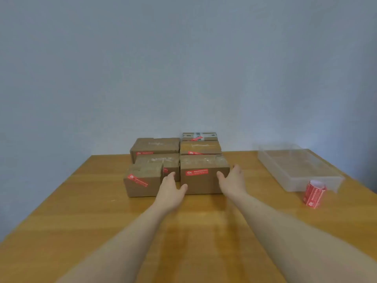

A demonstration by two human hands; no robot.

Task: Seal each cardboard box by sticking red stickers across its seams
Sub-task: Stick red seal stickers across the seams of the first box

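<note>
Several brown cardboard boxes stand grouped at the far middle of the wooden table (102, 211), each with a red sticker on its front. The nearest right box (201, 181) carries a red sticker (196, 172) near its top front edge. My left hand (170, 187) touches that box's left front corner with straight fingers. My right hand (232, 179) lies against its right end, fingers spread and straight. A smaller box (141, 185) with a slanted red sticker sits just left of my left hand. A roll of red stickers (314, 193) lies at the right.
A clear plastic tray (326, 176) sits at the table's right side, just behind the sticker roll. A plain pale wall rises behind the boxes. The table's left and right edges slant inward toward the back.
</note>
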